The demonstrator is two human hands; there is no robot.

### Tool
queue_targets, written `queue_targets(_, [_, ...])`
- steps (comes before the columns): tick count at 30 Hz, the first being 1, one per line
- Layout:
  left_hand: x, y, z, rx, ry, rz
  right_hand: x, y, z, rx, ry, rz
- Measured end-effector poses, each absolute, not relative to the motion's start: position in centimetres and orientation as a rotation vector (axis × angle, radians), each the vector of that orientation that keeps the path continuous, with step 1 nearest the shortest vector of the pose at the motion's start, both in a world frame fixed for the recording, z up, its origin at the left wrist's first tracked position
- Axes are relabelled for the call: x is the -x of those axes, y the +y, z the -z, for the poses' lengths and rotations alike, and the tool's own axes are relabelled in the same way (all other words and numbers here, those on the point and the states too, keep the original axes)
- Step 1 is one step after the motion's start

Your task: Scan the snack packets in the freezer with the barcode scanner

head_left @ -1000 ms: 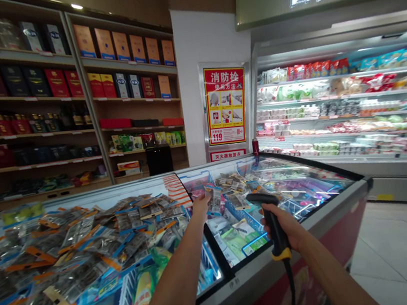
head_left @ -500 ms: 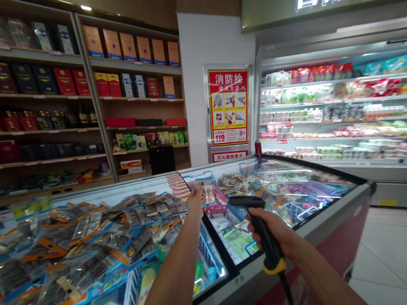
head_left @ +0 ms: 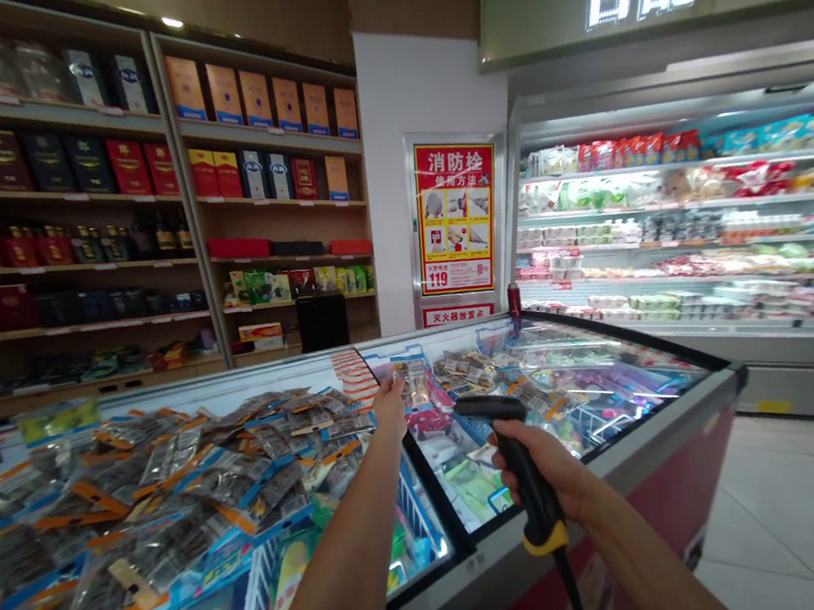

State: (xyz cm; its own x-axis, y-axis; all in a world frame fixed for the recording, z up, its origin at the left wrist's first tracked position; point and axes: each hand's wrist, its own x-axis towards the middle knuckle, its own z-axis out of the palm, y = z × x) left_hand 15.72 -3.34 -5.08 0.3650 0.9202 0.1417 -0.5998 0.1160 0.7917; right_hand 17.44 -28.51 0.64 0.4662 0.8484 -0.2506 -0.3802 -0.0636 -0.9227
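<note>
My left hand (head_left: 389, 405) reaches out over the freezer's glass top, fingers closed on the edge of a small clear packet (head_left: 413, 383) with a blue strip along its top. My right hand (head_left: 547, 467) is wrapped round the handle of a black and yellow barcode scanner (head_left: 530, 480). The scanner's head points left towards the packet, apart from it, and its cable hangs down below my hand. To the left, many similar clear packets (head_left: 174, 479) with orange and blue strips lie heaped on the glass. More packets (head_left: 485, 375) lie beyond the scanner.
The chest freezer (head_left: 501, 539) spans the foreground, with wire baskets and bagged goods under its glass. A dark red can (head_left: 513, 298) stands at its far corner. Behind are shelves of boxes (head_left: 256, 94), a red fire-hydrant poster (head_left: 453, 218) and a lit chiller (head_left: 669, 228).
Hardly anything differs: the view has shifted slightly, and the scanner in my right hand sits a touch further left and lower. Both hands keep their holds.
</note>
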Motion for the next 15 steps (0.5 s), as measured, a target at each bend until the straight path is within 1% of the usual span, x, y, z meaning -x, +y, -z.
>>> queue_targets(9, [-15.34,-3.18,5.11,-0.873,0.483,-1.157,-17.36,-28.36,-0.75,1.335,-0.448,-1.032])
queue_targets(15, [-15.49,-3.41,4.90,-0.864,0.492,-1.151,-17.45,-28.28,-0.28,1.289,-0.445,-1.066])
